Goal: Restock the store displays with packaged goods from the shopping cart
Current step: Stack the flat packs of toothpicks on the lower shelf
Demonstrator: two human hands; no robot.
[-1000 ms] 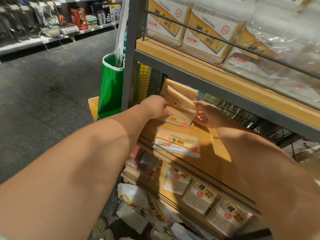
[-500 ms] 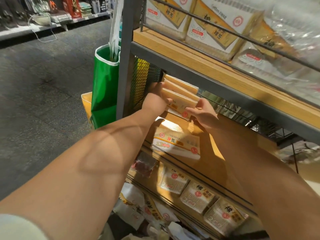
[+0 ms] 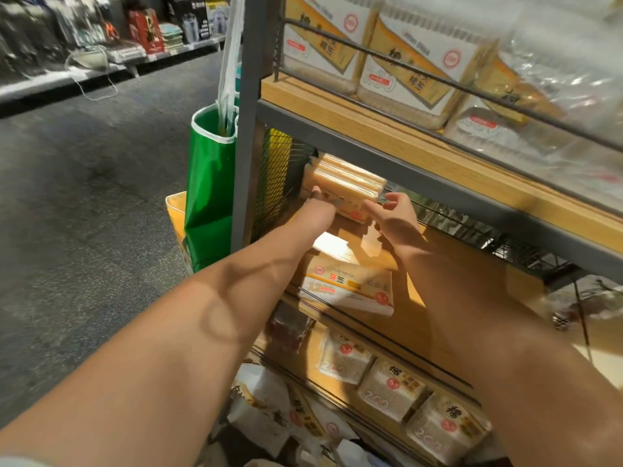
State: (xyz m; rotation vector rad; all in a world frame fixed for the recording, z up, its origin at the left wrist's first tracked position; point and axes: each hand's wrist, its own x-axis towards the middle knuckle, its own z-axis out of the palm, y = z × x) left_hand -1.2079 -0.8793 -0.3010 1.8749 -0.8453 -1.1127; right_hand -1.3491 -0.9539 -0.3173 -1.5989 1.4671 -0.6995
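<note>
A stack of tan toothpick packs stands at the back left of the middle wooden shelf, against the wire mesh. My left hand reaches in and presses its straight fingers on the stack's front. Spread loosely, the fingers of my right hand touch the stack's lower right corner. One more toothpick pack lies flat near the shelf's front edge, between my forearms.
Cotton swab packs line the shelf below, behind a thin rail. Larger swab boxes fill the shelf above. A green bag hangs beside the grey upright post. Loose packaged goods lie at the bottom, and the aisle floor stretches to the left.
Both hands have carried the stack up and back into the shelf's rear left corner. My left hand has gone from gripping the packs to pressing on them, and the right hand's fingers have spread.
</note>
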